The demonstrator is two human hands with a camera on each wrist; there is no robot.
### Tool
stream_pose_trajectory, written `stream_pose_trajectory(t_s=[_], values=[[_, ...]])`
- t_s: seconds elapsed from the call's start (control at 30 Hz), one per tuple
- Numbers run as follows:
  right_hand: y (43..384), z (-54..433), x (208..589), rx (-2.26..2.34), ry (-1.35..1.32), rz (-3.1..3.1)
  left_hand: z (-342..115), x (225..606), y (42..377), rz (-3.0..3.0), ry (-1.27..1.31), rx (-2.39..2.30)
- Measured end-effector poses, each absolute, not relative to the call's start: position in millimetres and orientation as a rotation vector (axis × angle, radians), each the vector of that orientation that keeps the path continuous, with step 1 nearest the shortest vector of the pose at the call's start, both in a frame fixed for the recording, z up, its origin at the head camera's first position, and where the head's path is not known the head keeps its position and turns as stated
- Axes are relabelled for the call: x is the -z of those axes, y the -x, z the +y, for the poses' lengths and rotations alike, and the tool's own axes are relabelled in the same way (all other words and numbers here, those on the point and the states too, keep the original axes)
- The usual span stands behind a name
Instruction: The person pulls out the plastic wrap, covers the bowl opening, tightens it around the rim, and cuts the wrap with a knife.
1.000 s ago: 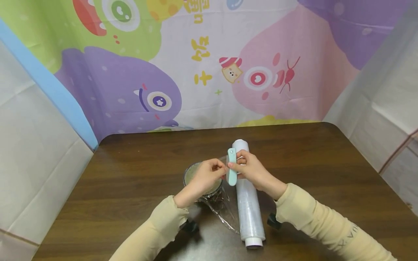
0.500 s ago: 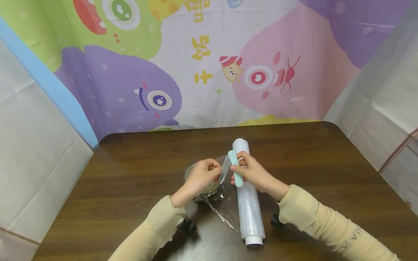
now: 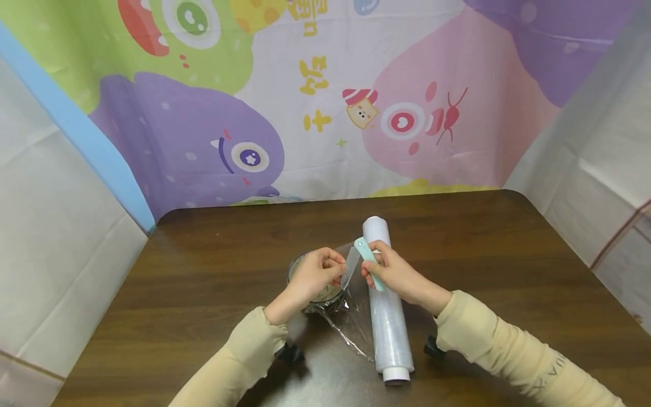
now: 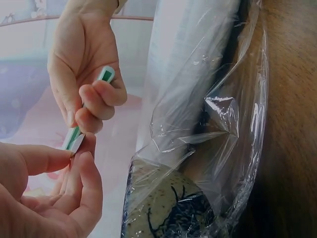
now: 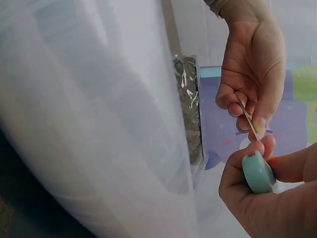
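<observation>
A folding knife (image 3: 370, 261) with a mint-green handle is held over the table, its blade (image 3: 350, 269) swung partly out. My right hand (image 3: 402, 274) grips the handle, thumb on the near side. My left hand (image 3: 314, 275) pinches the blade between thumb and fingers, as the left wrist view also shows. Below my left hand stands a patterned bowl (image 4: 168, 198), partly hidden by that hand in the head view. Clear plastic wrap (image 3: 351, 330) covers the bowl and stretches across to a large roll of cling film (image 3: 390, 333) lying under my right hand.
The dark wooden table (image 3: 218, 265) has rounded far corners. A cartoon-printed curtain (image 3: 315, 158) hangs behind its back edge, with pale cloth panels at both sides. Dark wrist-camera mounts (image 3: 290, 353) sit beneath the cuffs.
The blade has swung out from the handle, opening an angle between them. The handle has tilted, its lower end moving right with my right hand. The roll and bowl have stayed put.
</observation>
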State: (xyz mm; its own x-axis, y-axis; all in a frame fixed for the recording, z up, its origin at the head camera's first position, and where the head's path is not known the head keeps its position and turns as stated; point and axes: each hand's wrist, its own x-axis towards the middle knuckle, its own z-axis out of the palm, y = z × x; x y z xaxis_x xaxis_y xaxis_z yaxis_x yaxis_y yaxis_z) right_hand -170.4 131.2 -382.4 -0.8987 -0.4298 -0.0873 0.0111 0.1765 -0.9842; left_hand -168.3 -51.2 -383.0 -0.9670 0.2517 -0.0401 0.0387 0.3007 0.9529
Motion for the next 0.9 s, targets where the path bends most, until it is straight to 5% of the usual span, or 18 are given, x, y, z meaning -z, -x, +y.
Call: stream_pose_trajectory(t_s=[0.9], values=[[166.6,147.6,381.4,1.317,0.522,2.54,-58.8,377.9,172.3,2.86,-0.397,-1.353]])
